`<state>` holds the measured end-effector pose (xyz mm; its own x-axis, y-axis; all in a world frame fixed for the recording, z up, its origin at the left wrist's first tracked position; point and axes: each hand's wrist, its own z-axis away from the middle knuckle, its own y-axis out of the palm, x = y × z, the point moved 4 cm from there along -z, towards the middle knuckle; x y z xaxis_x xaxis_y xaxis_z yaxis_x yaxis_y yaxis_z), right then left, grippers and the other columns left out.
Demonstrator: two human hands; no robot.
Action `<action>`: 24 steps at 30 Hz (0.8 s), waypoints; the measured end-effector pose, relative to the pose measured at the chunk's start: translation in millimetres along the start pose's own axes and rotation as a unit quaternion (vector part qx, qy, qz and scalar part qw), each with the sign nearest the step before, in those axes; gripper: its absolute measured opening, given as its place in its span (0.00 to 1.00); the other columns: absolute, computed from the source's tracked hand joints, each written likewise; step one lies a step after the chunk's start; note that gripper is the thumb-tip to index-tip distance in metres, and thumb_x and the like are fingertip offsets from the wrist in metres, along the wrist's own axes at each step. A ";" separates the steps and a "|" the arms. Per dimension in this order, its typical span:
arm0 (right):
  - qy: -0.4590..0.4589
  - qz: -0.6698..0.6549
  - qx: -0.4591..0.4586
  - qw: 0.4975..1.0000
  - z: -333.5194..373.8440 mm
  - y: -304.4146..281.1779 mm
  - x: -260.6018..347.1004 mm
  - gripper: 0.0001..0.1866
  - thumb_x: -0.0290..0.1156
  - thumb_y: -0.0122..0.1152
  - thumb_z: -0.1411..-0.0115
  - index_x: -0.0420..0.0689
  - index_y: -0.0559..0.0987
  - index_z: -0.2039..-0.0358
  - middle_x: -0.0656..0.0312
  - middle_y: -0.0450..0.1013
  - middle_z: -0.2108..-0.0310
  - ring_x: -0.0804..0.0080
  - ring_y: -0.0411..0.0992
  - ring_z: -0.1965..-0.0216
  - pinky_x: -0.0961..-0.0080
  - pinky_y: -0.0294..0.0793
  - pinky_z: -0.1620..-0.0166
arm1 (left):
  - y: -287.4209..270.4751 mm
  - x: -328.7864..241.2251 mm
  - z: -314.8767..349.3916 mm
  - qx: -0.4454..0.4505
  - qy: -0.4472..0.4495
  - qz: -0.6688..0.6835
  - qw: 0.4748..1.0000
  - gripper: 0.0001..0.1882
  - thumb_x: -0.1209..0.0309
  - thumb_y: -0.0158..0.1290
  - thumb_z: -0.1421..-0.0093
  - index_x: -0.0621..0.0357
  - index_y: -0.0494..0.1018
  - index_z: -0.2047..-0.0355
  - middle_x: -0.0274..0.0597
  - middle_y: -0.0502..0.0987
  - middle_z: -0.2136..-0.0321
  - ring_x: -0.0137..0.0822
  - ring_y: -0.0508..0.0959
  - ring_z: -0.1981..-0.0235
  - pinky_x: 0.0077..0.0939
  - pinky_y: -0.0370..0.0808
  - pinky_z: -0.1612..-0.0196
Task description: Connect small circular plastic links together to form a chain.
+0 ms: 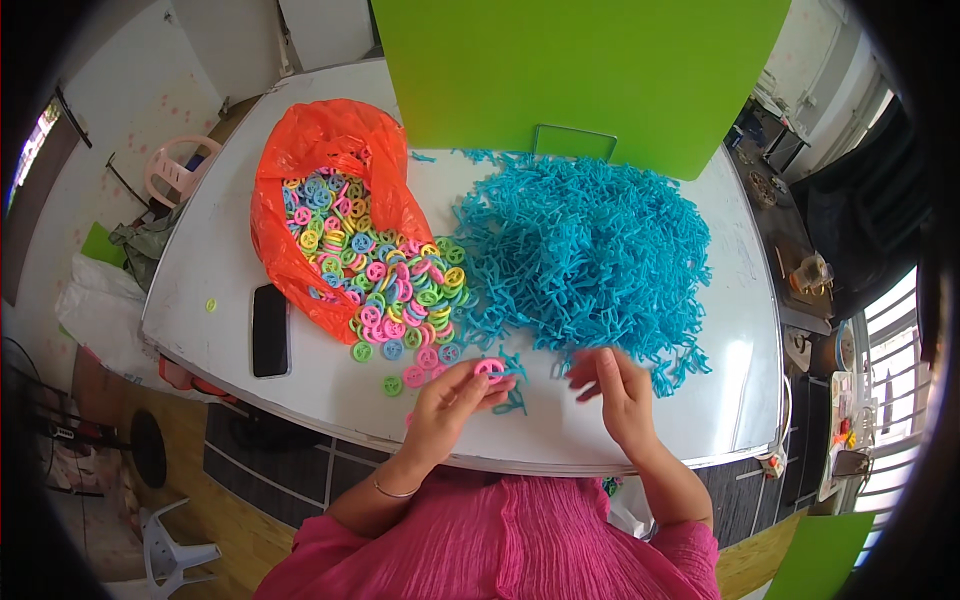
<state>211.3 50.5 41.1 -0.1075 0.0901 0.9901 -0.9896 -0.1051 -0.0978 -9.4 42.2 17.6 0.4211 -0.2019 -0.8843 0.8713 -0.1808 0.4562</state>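
Note:
Near the table's front edge, my left hand is closed, pinching a small pink plastic wheel between thumb and fingers. A blue plastic piece lies against the wheel's right side; whether they are joined I cannot tell. My right hand hovers at the near edge of a large heap of blue plastic pieces. Its fingers look apart and somewhat blurred, with nothing visible in them. A few loose blue pieces lie between my hands. Left of the heap, many coloured wheels spill from a red plastic bag.
A black-screened phone lies left of the bag on the white table. Behind the heap stands a bright green panel with a thin metal frame against it. A pale plastic stool stands on the floor at lower left.

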 end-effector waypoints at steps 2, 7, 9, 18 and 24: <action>0.088 -0.082 0.062 0.991 3.9 10.0 -8.1 0.23 0.43 0.43 0.30 0.33 0.75 0.53 0.53 0.77 0.62 0.67 0.76 0.63 0.71 0.77 0.62 | 5.3 -1.6 6.1 0.013 0.021 -0.021 0.999 0.14 0.72 0.44 0.32 0.70 0.70 0.51 0.45 0.76 0.57 0.40 0.79 0.56 0.30 0.77 0.51; 0.129 -0.209 0.097 0.964 15.0 34.4 -34.3 0.16 0.37 0.53 0.34 0.36 0.78 0.56 0.56 0.77 0.60 0.68 0.75 0.58 0.71 0.75 0.56 | 32.9 -10.5 22.7 0.087 0.198 -0.355 0.909 0.14 0.75 0.52 0.37 0.62 0.74 0.51 0.47 0.80 0.59 0.37 0.80 0.56 0.27 0.76 0.55; 0.107 -0.225 0.091 0.964 12.6 37.1 -41.1 0.12 0.32 0.57 0.36 0.37 0.79 0.58 0.58 0.77 0.59 0.69 0.75 0.59 0.72 0.73 0.53 | 32.8 -8.5 23.5 0.091 0.221 -0.360 0.902 0.15 0.77 0.53 0.39 0.60 0.74 0.51 0.50 0.79 0.58 0.41 0.80 0.57 0.28 0.76 0.54; -0.012 -0.156 0.021 0.988 11.1 31.3 -16.5 0.07 0.26 0.60 0.39 0.37 0.80 0.62 0.61 0.76 0.60 0.77 0.72 0.59 0.78 0.71 0.54 | 7.5 -25.9 20.9 -0.033 0.281 -0.413 0.866 0.18 0.77 0.56 0.44 0.64 0.73 0.52 0.47 0.76 0.55 0.42 0.74 0.53 0.31 0.68 0.47; -0.056 -0.068 0.033 0.996 12.6 31.6 -13.2 0.05 0.25 0.60 0.39 0.38 0.78 0.63 0.61 0.74 0.60 0.77 0.71 0.59 0.79 0.71 0.56 | 10.8 -36.3 4.1 -0.038 0.292 -0.429 0.854 0.13 0.78 0.56 0.45 0.63 0.76 0.58 0.46 0.76 0.57 0.40 0.75 0.54 0.30 0.70 0.50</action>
<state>182.6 33.4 26.2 0.0421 -0.0035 0.9991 -0.9855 -0.1647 0.0409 -16.3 43.6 55.0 -0.3468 0.4916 -0.7988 0.9263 0.0459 -0.3739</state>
